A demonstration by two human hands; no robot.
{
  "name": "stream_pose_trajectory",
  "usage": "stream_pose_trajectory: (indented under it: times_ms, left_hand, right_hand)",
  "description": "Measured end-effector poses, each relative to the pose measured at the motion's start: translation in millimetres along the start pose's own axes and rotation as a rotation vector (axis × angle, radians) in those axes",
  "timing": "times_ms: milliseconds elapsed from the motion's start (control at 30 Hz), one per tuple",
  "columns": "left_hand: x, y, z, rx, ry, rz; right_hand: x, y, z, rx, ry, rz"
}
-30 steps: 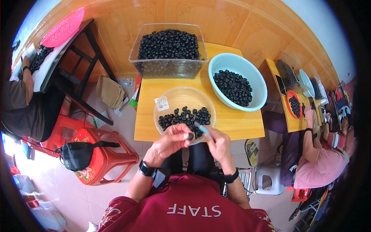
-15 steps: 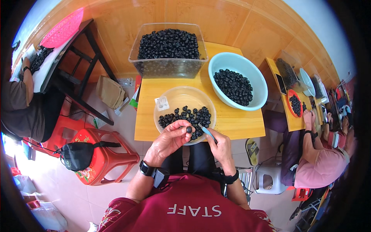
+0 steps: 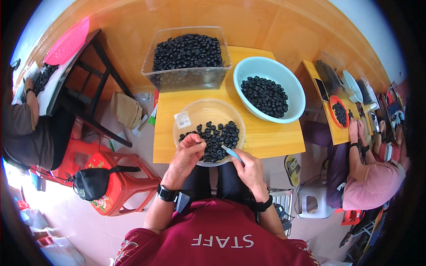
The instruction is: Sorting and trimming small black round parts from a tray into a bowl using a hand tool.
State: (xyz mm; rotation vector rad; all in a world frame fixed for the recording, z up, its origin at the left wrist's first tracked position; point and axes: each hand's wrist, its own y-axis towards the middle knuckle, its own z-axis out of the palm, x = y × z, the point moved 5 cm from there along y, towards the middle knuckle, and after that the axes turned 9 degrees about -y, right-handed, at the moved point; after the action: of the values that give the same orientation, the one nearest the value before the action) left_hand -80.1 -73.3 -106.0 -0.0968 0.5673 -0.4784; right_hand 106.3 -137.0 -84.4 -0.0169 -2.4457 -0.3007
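My left hand (image 3: pixel 185 156) is closed, thumb and fingertips pressed together over the left part of a round clear plastic tub (image 3: pixel 212 106). Whatever is in that pinch is hidden by the fingers. In my right hand (image 3: pixel 250 172) is a slim light-blue-handled tool (image 3: pixel 232 153) with a short pale tip, pointing up and left over the tub. Small black ring-shaped pieces (image 3: pixel 227 132), round with a hole, lie in the tub below both hands. The tub sits at the near edge of a yellow wooden table (image 3: pixel 275 144).
Behind the tub stands a clear rectangular bin (image 3: pixel 191 79) heaped with black pieces. A light-blue basin (image 3: pixel 298 95) holds more at the right. Red stools (image 3: pixel 133 177) stand at left. People work at neighbouring tables on both sides; a slipper (image 3: pixel 292 170) lies on the floor.
My left hand has drawn left, away from the tool's tip; the black piece that showed between its fingers is no longer visible. My right hand keeps the tool, slightly lower and left.
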Motion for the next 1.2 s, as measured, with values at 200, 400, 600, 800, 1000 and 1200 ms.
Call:
stream_pose_trajectory:
  times_ms: [200,400,600,800,1000,1200]
  left_hand:
    - [6,19,12,0.006,0.09,-0.12]
    - [29,50,84,0.118,0.382,-0.296]
    - [44,156,152,0.174,0.349,-0.17]
    - [20,171,155,0.152,0.383,-0.112]
    - [-23,123,72,0.104,0.663,-0.096]
    - [-47,73,5,0.012,0.923,-0.059]
  right_hand:
    - [-4,-7,-2,-0.108,0.03,-0.124]
    - [-19,-22,-17,-0.143,0.062,-0.005]
    - [-31,-34,-23,-0.195,0.064,0.02]
    - [-36,-39,-17,-0.194,0.112,0.042]
    - [-36,-34,-16,-0.174,0.117,0.052]
    - [-26,-31,-13,-0.143,0.138,0.046]
